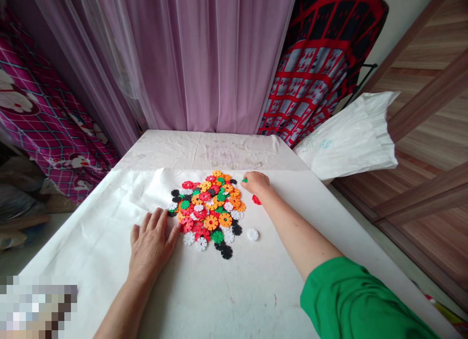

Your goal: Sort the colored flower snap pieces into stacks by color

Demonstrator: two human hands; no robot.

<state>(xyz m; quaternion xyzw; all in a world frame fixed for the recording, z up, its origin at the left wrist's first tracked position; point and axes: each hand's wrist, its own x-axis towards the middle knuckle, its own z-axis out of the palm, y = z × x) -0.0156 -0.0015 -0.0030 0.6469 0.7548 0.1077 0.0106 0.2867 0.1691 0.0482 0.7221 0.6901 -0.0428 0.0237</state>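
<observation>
A heap of notched plastic discs [211, 222] in red, orange, green, white and black lies in the middle of the white table. My left hand [152, 236] rests flat at the heap's left side, fingers spread, its thumb by the red discs. Beyond the heap's right edge, my right hand [256, 182] pinches a green disc [244, 180], only part of which shows. Just below that hand, red discs [256, 199] lie partly covered by my forearm. White discs [252, 234] sit apart from the heap, nearer to me.
The table [204, 300] has a creased white cover. A white bag [351, 139] stands at its right far edge. Purple curtains [204, 61] hang behind, with patterned cloths [310, 66] on both sides. Wooden doors [431, 149] stand at the right.
</observation>
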